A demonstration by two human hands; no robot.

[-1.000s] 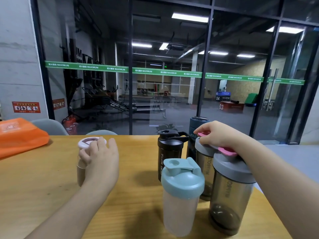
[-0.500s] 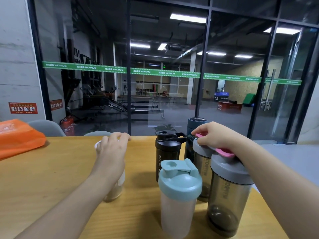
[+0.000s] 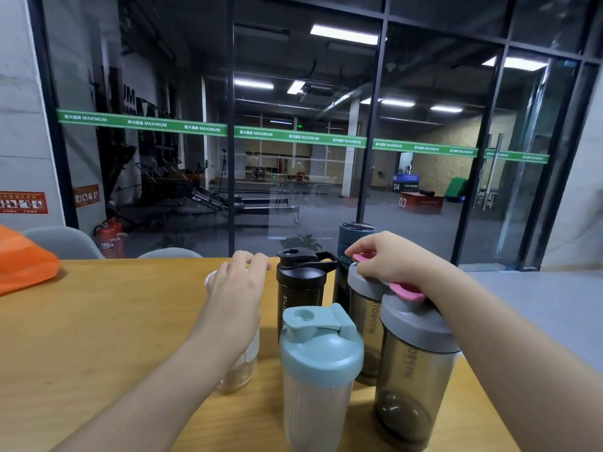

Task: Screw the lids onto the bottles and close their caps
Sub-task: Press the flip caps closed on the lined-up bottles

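Several shaker bottles stand on the wooden table (image 3: 98,337). My left hand (image 3: 238,288) grips the top of a small clear bottle with a white lid (image 3: 241,370), hiding most of the lid. My right hand (image 3: 388,259) rests with curled fingers on the pink cap (image 3: 360,257) of the rear smoky bottle with a grey lid (image 3: 363,285). In front of it stands a second smoky bottle (image 3: 414,386) with a grey lid and a pink cap (image 3: 408,291). A teal-lidded bottle (image 3: 321,350) stands nearest, cap down. A black bottle (image 3: 300,282) and a dark blue bottle (image 3: 355,233) stand behind.
An orange bag (image 3: 23,262) lies at the table's far left. Grey chair backs (image 3: 62,243) show beyond the far edge, in front of a glass wall. The table's right edge runs close beside the smoky bottles.
My left hand has carried the white-lidded bottle from the left to beside the black and teal bottles. My right hand has stayed on the pink cap.
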